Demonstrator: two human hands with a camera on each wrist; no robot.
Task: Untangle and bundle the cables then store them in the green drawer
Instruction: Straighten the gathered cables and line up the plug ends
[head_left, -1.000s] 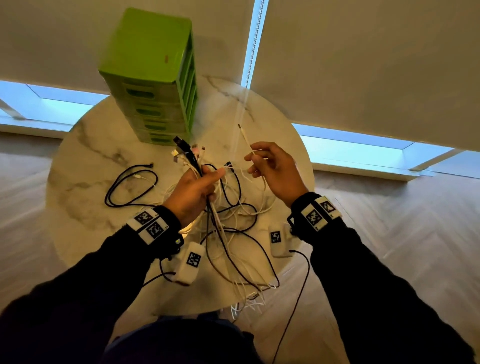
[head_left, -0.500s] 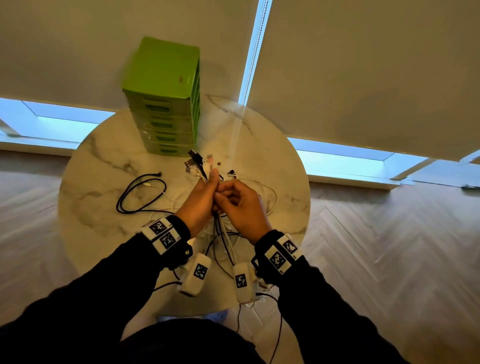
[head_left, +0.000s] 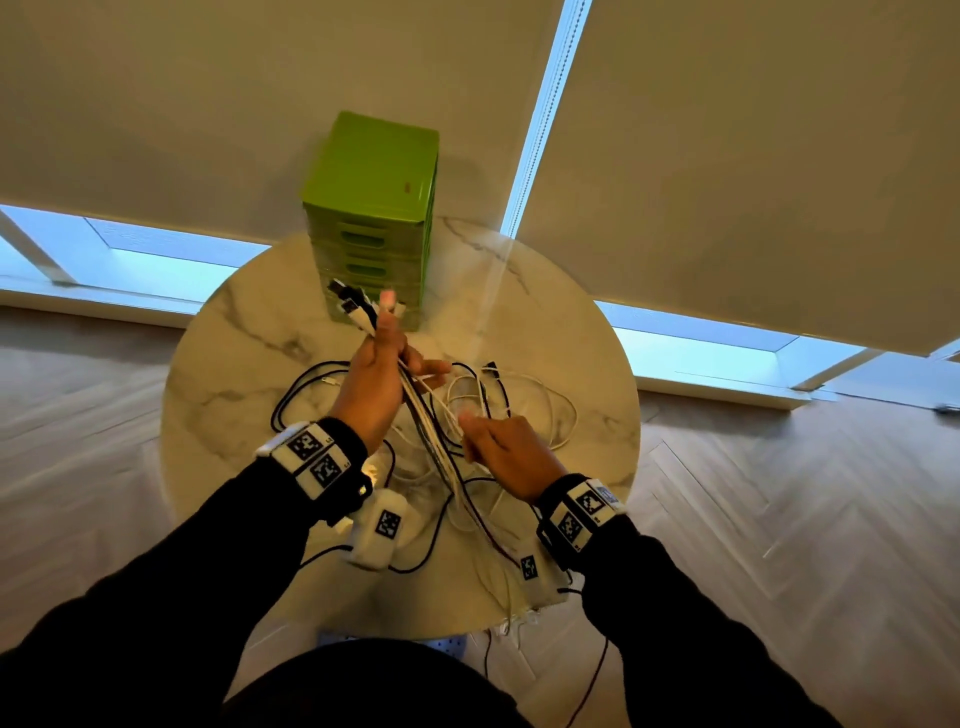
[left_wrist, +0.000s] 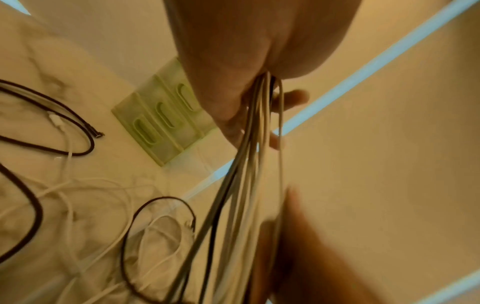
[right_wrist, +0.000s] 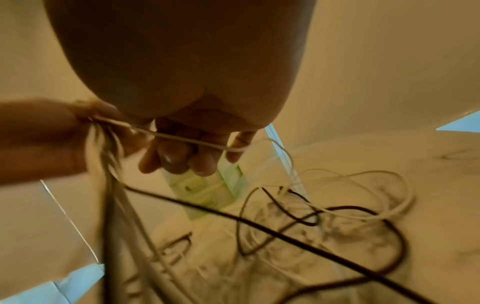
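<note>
1. Cables (head_left: 415, 415) gathered in the left hand (head_left: 375, 387) — black and white ones together, their plug ends (head_left: 353, 306) fanning out above the raised thumb, just in front of the green drawer unit (head_left: 371, 208).
2. Left grip: fingers curled tight round the bunch; in the left wrist view the strands (left_wrist: 249, 164) run down out of the fist toward the tabletop.
3. Right hand (head_left: 506, 449) sits lower and nearer the body, beside the hanging strands. Its grip is narrow — the right wrist view shows a single white cable (right_wrist: 192, 142) drawn across the curled fingers (right_wrist: 202, 162) and leading back to the bunch in the other hand.
4. Loose cable still lies on the round marble tabletop (head_left: 587, 364): a black loop (head_left: 291, 400) to the left of the hands, white coils (head_left: 545, 405) and more black line to the right, all overlapping, and some strands trail over the near edge.
5. Green drawer unit stands upright at the far edge of the tabletop; the drawers that I can see are closed, with slot handles (left_wrist: 141, 130) facing the person.
6. Dark sleeves (head_left: 156, 597) and marker-tagged wristbands (head_left: 314, 457) cover both forearms.
</note>
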